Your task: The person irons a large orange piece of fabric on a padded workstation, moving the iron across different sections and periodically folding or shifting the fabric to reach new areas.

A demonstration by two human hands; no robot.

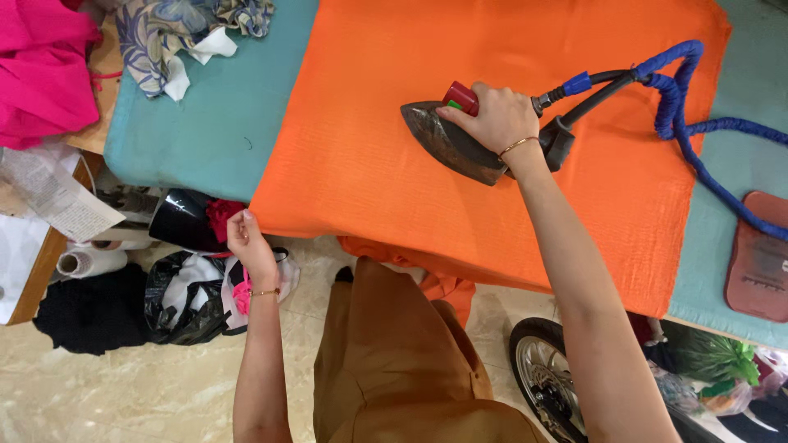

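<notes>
Teal padded table carries our orange cloth, spread flat with its near edge hanging over. Most of it looks smooth; we judge the pressing partly done. Our right hand is closed around the iron mid-cloth. Our left hand pinches the cloth's near-left corner, fingers loosely curled.

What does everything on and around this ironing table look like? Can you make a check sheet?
Surface: teal padded table, mostly covered.
Job's things: orange cloth spread flat, front edge hanging over; dark iron resting on it.
Clutter: patterned fabric, pink fabric, brown iron rest.
Grippers: right hand grips the iron's handle; left hand fingers at the cloth's corner.
Cables: blue wrapped cord looping rightward.
Surroundings: black bags, wheel, tiled floor.
</notes>
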